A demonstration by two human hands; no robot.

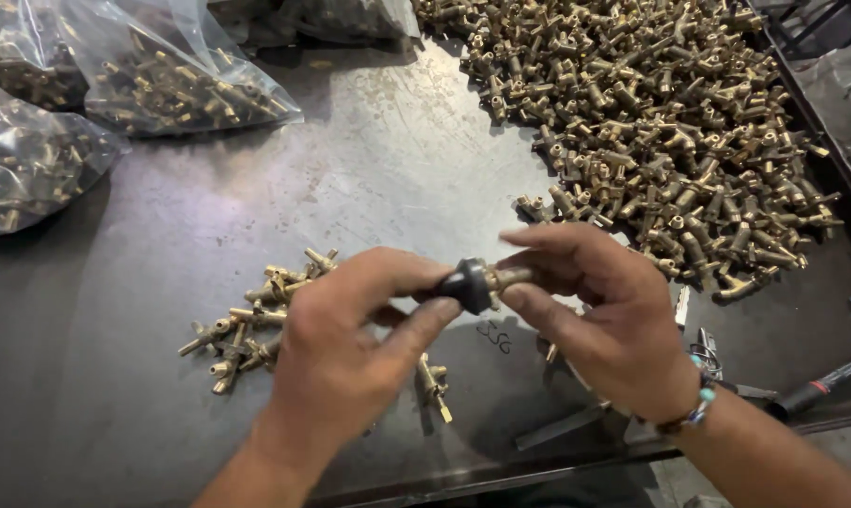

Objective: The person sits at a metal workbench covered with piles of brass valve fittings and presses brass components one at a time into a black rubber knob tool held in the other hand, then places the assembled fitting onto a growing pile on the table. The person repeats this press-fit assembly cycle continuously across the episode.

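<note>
My left hand pinches a black round knob between thumb and fingers. The knob sits on the end of a small brass valve fitting, which my right hand holds by its stem. Both hands hover over the grey metal table, near its front edge. Under and left of my left hand lies a small heap of brass fittings. One more brass fitting lies below my left thumb.
A large pile of brass fittings covers the table's far right. Clear plastic bags of fittings lie at the far left and back. A black-and-red-handled tool and small metal parts rest at the right front edge.
</note>
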